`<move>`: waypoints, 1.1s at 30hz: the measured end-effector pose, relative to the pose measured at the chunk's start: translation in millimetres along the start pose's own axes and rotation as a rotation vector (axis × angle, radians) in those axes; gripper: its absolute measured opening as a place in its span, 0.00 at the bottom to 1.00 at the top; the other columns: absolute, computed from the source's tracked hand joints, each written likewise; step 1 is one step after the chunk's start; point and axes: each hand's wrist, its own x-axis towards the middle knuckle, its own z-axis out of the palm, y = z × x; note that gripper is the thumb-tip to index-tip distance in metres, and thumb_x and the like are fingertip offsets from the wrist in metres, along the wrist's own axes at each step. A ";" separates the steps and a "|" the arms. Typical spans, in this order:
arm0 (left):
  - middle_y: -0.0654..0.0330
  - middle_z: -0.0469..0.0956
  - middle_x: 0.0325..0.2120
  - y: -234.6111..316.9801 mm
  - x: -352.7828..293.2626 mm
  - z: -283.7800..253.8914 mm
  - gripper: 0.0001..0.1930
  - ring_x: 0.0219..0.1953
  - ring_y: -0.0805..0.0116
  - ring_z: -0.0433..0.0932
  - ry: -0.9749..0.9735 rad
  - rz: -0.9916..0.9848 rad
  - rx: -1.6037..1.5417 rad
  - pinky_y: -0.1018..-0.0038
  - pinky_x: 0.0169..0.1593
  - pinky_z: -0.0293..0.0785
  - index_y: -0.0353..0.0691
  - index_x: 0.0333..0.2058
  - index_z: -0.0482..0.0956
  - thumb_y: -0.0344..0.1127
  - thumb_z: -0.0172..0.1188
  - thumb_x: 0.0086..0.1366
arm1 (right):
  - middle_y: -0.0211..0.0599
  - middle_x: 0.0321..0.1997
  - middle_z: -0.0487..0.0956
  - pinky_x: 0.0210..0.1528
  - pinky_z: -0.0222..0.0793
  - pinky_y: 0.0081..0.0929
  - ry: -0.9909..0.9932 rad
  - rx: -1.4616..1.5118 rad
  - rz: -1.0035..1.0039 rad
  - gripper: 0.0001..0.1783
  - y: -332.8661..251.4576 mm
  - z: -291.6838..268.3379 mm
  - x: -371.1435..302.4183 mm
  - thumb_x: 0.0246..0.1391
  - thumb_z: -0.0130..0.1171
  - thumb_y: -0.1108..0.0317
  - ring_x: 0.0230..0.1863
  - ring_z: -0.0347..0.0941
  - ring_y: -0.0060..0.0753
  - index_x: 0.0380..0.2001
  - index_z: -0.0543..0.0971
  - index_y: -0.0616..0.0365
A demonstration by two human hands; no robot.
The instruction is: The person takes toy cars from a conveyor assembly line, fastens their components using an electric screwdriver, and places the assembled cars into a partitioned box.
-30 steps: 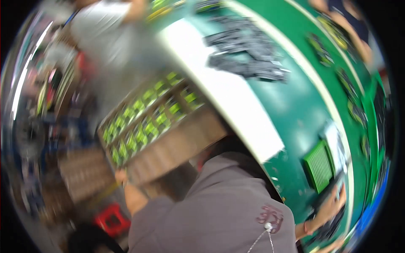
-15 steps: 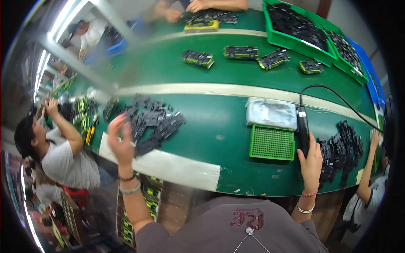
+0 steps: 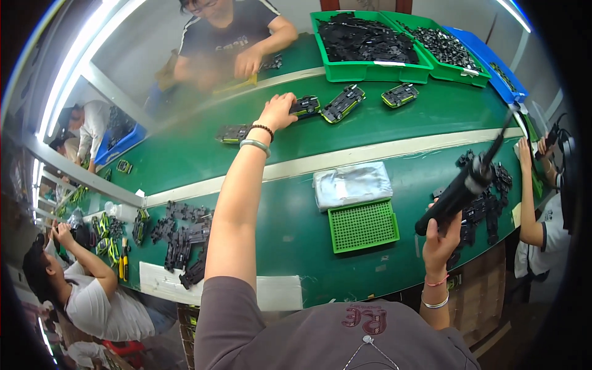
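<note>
My left hand (image 3: 276, 113) reaches far across the green work surface, its fingers closed around the near end of an upturned toy car (image 3: 306, 106) with a black underside. Another upturned toy car (image 3: 230, 134) lies just left of my wrist, and a third, yellow-green edged toy car (image 3: 343, 104) sits right beside the one I touch. In my right hand (image 3: 443, 239) a black electric screwdriver (image 3: 455, 194) is gripped, tilted, with its cord running up to the right. Beneath it, black plastic car parts (image 3: 478, 213) lie in a pile.
A green perforated tray (image 3: 364, 227) lies before a clear plastic bag (image 3: 353, 185). More black parts (image 3: 185, 237) are heaped at left. Green bins (image 3: 376, 73) of parts stand at the far side, near another toy car (image 3: 399, 95). Co-workers sit left, right and opposite.
My left hand has gone from above the left parts pile to a toy car on the far strip. My right hand has lifted and tilted the electric screwdriver. The view has shifted.
</note>
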 end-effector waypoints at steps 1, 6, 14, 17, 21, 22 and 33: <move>0.50 0.74 0.39 -0.4 2.4 3.6 0.24 0.45 0.52 0.70 -0.001 0.011 -0.002 0.64 0.50 0.67 0.39 0.43 0.66 0.33 0.65 0.48 | 0.43 0.50 0.69 0.53 0.63 0.28 0.022 0.032 -0.032 0.26 5.0 1.3 -5.5 0.54 0.47 0.73 0.48 0.68 0.32 0.56 0.58 0.70; 0.50 0.75 0.37 -5.1 -13.9 11.0 0.22 0.41 0.50 0.73 0.131 -0.022 -0.175 0.62 0.47 0.69 0.40 0.42 0.69 0.32 0.66 0.48 | 0.44 0.50 0.66 0.54 0.63 0.32 0.111 0.196 0.005 0.28 7.7 7.2 -19.2 0.54 0.47 0.71 0.49 0.67 0.34 0.56 0.55 0.68; 0.52 0.74 0.33 114.9 -98.2 -39.7 0.20 0.38 0.52 0.71 0.187 0.168 -0.450 0.64 0.43 0.67 0.39 0.39 0.72 0.34 0.65 0.47 | 0.38 0.38 0.66 0.45 0.61 0.26 0.047 0.502 0.046 0.35 6.8 16.1 -0.7 0.55 0.43 0.45 0.38 0.64 0.28 0.54 0.56 0.65; 0.55 0.74 0.38 154.8 -127.2 -39.2 0.21 0.41 0.54 0.70 0.081 0.257 -0.366 0.66 0.46 0.67 0.38 0.41 0.72 0.31 0.65 0.47 | 0.38 0.35 0.66 0.42 0.62 0.26 0.071 0.640 0.104 0.29 13.2 16.2 2.1 0.55 0.41 0.46 0.35 0.65 0.28 0.46 0.61 0.61; 0.54 0.72 0.41 164.5 -141.6 -19.6 0.23 0.44 0.54 0.69 0.059 0.266 -0.409 0.64 0.48 0.66 0.40 0.45 0.72 0.32 0.65 0.47 | 0.37 0.33 0.66 0.38 0.64 0.29 0.054 0.544 0.184 0.50 16.7 17.5 1.4 0.35 0.45 0.20 0.32 0.65 0.30 0.44 0.62 0.58; 0.53 0.72 0.42 164.8 -144.3 -13.8 0.24 0.45 0.54 0.69 0.062 0.267 -0.384 0.64 0.49 0.67 0.41 0.46 0.72 0.32 0.65 0.47 | 0.37 0.32 0.67 0.37 0.65 0.30 0.053 0.569 0.180 0.50 17.5 17.6 0.8 0.35 0.44 0.20 0.32 0.65 0.30 0.42 0.63 0.58; 0.50 0.70 0.45 161.2 -144.6 11.4 0.25 0.48 0.52 0.68 0.157 0.291 -0.458 0.64 0.52 0.65 0.45 0.48 0.74 0.32 0.66 0.47 | 0.35 0.21 0.67 0.31 0.67 0.31 0.043 0.494 0.203 0.54 12.2 20.9 10.1 0.25 0.34 0.13 0.23 0.66 0.30 0.29 0.65 0.60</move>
